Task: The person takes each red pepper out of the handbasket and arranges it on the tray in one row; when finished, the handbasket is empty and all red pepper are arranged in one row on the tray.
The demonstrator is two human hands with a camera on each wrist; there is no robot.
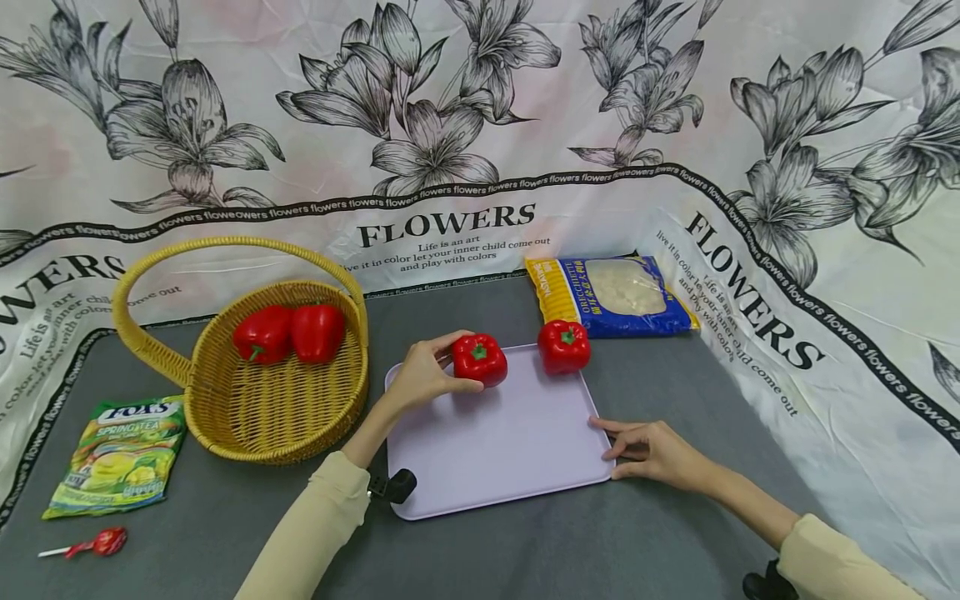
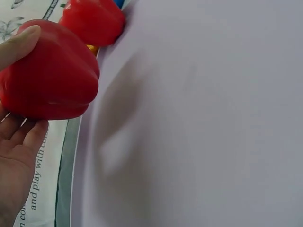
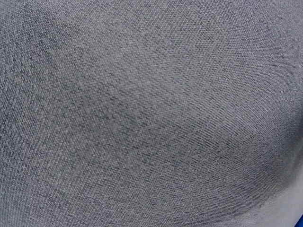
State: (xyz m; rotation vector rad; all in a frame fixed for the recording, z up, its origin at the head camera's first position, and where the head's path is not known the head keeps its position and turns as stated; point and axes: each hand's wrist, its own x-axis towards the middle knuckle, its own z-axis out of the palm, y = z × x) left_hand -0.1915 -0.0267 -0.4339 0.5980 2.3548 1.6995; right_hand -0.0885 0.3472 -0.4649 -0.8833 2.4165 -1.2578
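Note:
My left hand (image 1: 425, 372) grips a red bell pepper (image 1: 480, 361) between thumb and fingers, over the far left part of the pale lilac tray (image 1: 495, 450). In the left wrist view the thumb lies on one side of this pepper (image 2: 52, 75) and the fingertips on the other; its shadow falls on the tray (image 2: 203, 118). A second red bell pepper (image 1: 564, 347) sits at the tray's far right corner. My right hand (image 1: 660, 454) holds the tray's right rim near the front corner, fingers bent. The right wrist view has only grey cloth (image 3: 142, 104) filling most of it.
A yellow wicker basket (image 1: 277, 417) with a tall handle stands left of the tray, two red bell peppers (image 1: 318, 333) inside. Left of it lie a green candy bag (image 1: 120, 458) and a red lollipop (image 1: 109, 542). A blue and yellow pasta bag (image 1: 622, 296) lies behind the tray.

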